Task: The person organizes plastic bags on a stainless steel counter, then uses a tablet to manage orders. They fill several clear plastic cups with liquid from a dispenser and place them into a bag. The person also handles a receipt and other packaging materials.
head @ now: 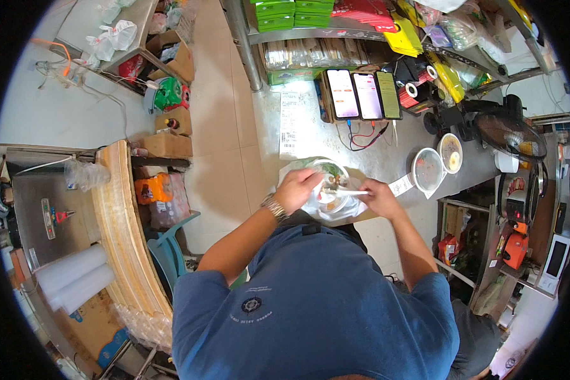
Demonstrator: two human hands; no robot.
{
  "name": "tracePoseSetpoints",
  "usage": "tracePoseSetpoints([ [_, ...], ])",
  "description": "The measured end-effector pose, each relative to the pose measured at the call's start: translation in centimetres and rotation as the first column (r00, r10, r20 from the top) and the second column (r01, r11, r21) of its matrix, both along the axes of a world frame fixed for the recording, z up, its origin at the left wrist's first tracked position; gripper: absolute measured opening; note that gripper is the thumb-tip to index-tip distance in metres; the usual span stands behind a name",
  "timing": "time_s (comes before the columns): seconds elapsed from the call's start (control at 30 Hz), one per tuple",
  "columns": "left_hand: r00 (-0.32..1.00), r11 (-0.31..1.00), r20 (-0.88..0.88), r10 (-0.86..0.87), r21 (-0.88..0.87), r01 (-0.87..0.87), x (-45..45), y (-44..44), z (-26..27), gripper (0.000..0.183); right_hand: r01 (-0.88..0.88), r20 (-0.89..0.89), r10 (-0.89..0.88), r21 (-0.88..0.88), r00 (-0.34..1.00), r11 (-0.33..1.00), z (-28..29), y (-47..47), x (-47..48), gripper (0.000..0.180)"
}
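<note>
A round bowl of food (338, 173) stands in a white plastic bag (330, 211) at the near edge of the metal counter. At its left rim is my left hand (298, 189), wearing a metal watch; its fingertips touch the bag or rim, and its exact grip is unclear. My right hand (379, 197) holds the end of a white utensil, seemingly a plastic spoon (349, 193), which reaches over the bowl. Two lidded round bowls, one reddish (426, 170) and one with an egg half visible (450, 153), stand to the right on paper slips.
Three phones (363, 95) lean on a box at the counter's back, with cables (361, 142) in front. A long printed slip (289, 126) lies behind my left hand. A black fan (510, 130) stands right, and a metal shelf (313, 35) holds packets above.
</note>
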State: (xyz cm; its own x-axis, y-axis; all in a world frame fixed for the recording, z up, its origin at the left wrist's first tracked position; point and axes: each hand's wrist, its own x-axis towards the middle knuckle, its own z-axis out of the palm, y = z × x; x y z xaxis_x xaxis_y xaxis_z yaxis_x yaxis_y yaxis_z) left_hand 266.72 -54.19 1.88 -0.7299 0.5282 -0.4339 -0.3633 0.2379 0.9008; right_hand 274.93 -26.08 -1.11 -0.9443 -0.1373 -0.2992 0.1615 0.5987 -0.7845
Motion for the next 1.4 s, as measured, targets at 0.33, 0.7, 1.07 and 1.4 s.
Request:
tracePoseSetpoints([
  [0.33,0.737,0.97,-0.664,-0.129,-0.239,-0.045,4.1,2.0,-0.5,0.019,0.032,-0.406,0.176,0.458,0.897,0.888,-3.2,-4.7,0.8,0.038],
  [0.7,0.574,0.483,-0.388,-0.721,-0.876,0.015,5.1,5.5,-9.4,0.02,0.617,0.279,-0.551,-0.334,0.787,0.712,-8.0,2.8,3.4,0.044],
  [1.07,0.55,0.931,-0.835,-0.029,-0.223,-0.288,5.6,3.3,-4.6,0.016,0.146,0.029,-0.166,-0.646,0.986,0.75,8.5,-4.0,-0.3,0.05],
  [1.4,0.105,0.099,0.03,0.994,0.169,-0.981,3.4,-39.6,-4.6,0.022,0.341,-0.349,-0.259,0.196,0.9,0.919,10.1,-7.4,-3.6,0.04],
])
